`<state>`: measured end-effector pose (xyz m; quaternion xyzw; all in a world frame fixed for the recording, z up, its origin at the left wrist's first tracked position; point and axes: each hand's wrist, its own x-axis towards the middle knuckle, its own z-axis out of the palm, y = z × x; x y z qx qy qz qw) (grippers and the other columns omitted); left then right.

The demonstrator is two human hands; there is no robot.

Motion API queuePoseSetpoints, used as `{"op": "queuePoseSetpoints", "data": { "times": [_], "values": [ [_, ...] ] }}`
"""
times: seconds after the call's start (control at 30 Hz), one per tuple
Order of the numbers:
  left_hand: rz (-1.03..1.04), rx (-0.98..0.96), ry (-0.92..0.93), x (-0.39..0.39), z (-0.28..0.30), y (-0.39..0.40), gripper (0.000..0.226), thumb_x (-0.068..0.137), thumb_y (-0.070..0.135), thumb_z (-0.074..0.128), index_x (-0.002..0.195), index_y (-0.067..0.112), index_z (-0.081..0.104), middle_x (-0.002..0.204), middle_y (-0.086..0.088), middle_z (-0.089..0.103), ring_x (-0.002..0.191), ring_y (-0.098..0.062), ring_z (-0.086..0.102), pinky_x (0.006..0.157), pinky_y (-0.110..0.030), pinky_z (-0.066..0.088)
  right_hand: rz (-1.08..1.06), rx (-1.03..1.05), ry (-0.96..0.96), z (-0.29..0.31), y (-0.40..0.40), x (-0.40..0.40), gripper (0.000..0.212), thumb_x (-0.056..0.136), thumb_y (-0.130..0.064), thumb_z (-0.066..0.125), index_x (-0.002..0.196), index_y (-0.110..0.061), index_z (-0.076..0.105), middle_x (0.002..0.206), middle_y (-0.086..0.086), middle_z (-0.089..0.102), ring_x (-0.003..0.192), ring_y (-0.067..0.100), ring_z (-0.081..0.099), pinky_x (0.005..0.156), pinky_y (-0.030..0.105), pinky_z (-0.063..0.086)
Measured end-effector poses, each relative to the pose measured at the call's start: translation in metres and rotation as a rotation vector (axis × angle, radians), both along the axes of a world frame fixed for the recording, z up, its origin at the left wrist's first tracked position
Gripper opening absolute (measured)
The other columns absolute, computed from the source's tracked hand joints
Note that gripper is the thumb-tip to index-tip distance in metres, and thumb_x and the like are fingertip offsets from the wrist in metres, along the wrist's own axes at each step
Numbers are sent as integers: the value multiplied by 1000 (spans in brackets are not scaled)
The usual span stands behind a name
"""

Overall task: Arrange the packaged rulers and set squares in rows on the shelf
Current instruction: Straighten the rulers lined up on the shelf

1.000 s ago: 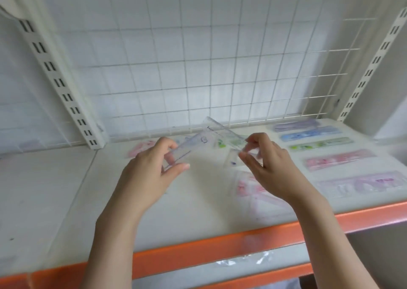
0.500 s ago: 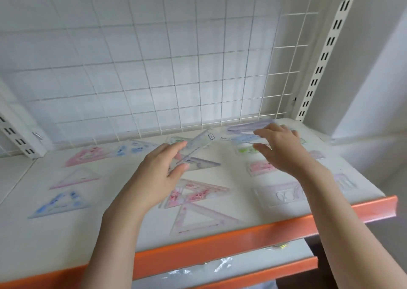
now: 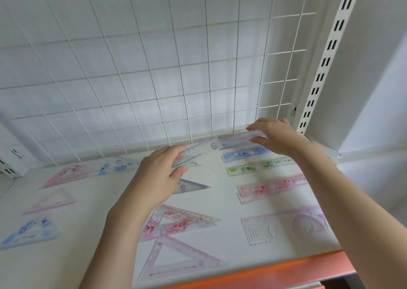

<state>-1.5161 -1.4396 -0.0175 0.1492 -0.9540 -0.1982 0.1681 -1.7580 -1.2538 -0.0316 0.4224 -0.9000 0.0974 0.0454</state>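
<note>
Near edge, 6 o'clock: the orange lip of the shelf [image 3: 275, 273]. Just behind it, a pale set square [image 3: 176, 260], then a red-printed set square [image 3: 176, 222]; at 3–4 o'clock, a stencil pack [image 3: 284, 227]. Mid-shelf, a column of rulers climbs toward 1 o'clock — pink ruler [image 3: 271, 187], green ruler [image 3: 259, 167], blue ruler [image 3: 244, 155]. At 9 o'clock lie three more set squares.

Left hand [image 3: 154, 178]: thumb and fingers pinch the near end of a clear ruler [image 3: 198, 154], which is raised and tilted, its free end pointing to 1 o'clock beyond the fingertips.

Right hand [image 3: 277, 136], farthest back by the grid [image 3: 154, 68]: fingers loosely curved over a purple ruler [image 3: 235, 142] at the top of the column; whether they pinch it or merely press it cannot be told.

Risk, as a judgement: the clear ruler's free end hovers close to the purple ruler — lowering it carelessly could knock the column askew, and a slick wrapper may slip from a one-end pinch.
</note>
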Motion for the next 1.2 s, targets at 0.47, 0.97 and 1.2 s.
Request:
{"op": "queuePoseSetpoints", "data": {
  "times": [0.47,0.97,1.2],
  "values": [
    [32,-25,0,-18,-1,-7,42,90,22,59,131,25,49,109,11,56,102,-14,56,89,-30,44,81,160,-149,-1,-13,-35,42,91,-45,54,129,-27,53,133,-5,53,124,18,43,98,36,37],
    [-62,-32,-27,-46,4,5,41,91,21,58,130,25,50,108,11,52,96,-12,54,88,-27,41,139,196,-57,-2,-7,-40,33,90,-45,55,122,-34,56,118,-14,60,116,15,46,97,35,28],
    [-153,21,-134,-100,-5,13,44,91,23,58,133,16,48,111,3,49,96,-13,53,85,-21,37,95,119,-143,-3,9,-37,40,93,-41,52,131,-28,50,129,-9,56,123,17,43,104,38,31]
  ]
}}
